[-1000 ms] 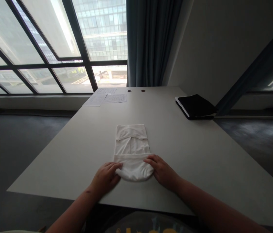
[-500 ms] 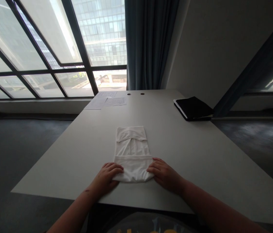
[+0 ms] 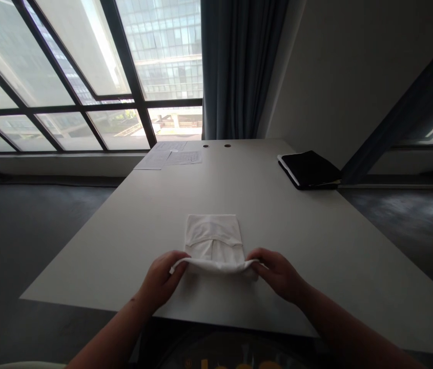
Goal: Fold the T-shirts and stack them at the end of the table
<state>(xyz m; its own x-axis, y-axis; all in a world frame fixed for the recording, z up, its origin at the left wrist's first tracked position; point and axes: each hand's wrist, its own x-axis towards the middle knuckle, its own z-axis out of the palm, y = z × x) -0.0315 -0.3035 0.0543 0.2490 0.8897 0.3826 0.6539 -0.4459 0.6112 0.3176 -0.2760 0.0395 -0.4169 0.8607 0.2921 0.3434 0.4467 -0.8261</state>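
Note:
On the white table (image 3: 124, 241) in front of me lies a folded white shirt (image 3: 213, 228), a flat narrow bundle with a curved edge across it and a slit down its middle. Its near end is lifted and bent up off the tabletop. My left hand (image 3: 164, 279) pinches the left corner of that end between thumb and fingers. At the right corner, my right hand (image 3: 277, 274) grips the cloth the same way. The raised edge sags a little between the hands. Its underside is mostly hidden.
Sheets of paper (image 3: 150, 160) lie at the table's far left. A black folder (image 3: 308, 169) rests near the right edge. Two round holes, including a dark one (image 3: 227, 146), are at the far end. Beyond stand a blue curtain (image 3: 235, 72) and windows (image 3: 170, 51).
Before, both hands rested on the shirt's flat near end. Now they have gripped its corners and raised that end. The shirt's far part sits slightly nearer to me.

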